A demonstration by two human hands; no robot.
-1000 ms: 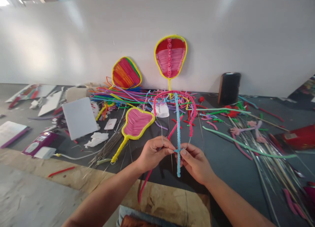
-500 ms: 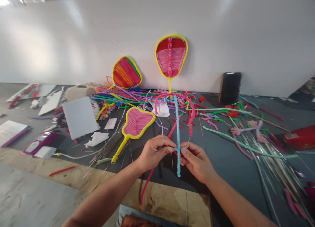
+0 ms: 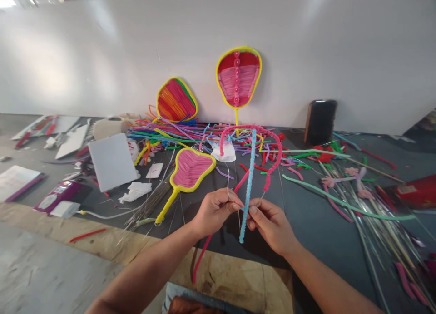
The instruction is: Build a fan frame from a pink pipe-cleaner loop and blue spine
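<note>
Both hands hold a fan-shaped wire frame upright over the near part of the table. Pink pipe cleaner (image 3: 278,144) wraps its curved top, and bare wire (image 3: 229,169) shows lower on the left side. A straight blue pipe-cleaner-wrapped stick (image 3: 251,169) runs up the middle and leans right at its top. My left hand (image 3: 218,214) is closed, pinching the frame just left of the stick. My right hand (image 3: 270,223) is closed on the frame at the stick's right side. A loose pink pipe cleaner (image 3: 202,257) trails below my left hand. The exact joint is hidden by fingertips.
A pink fan with yellow rim (image 3: 194,169) lies left of my hands. Two more fans, one orange-red (image 3: 177,100) and one pink-red (image 3: 238,78), lean on the white wall. A phone (image 3: 320,122) stands at back right. Wires (image 3: 378,228) lie to the right.
The frame has tilted and turned: its pink top has shifted right, and the blue stick now leans right at the top with its lower end further left. Both hands keep their pinch.
</note>
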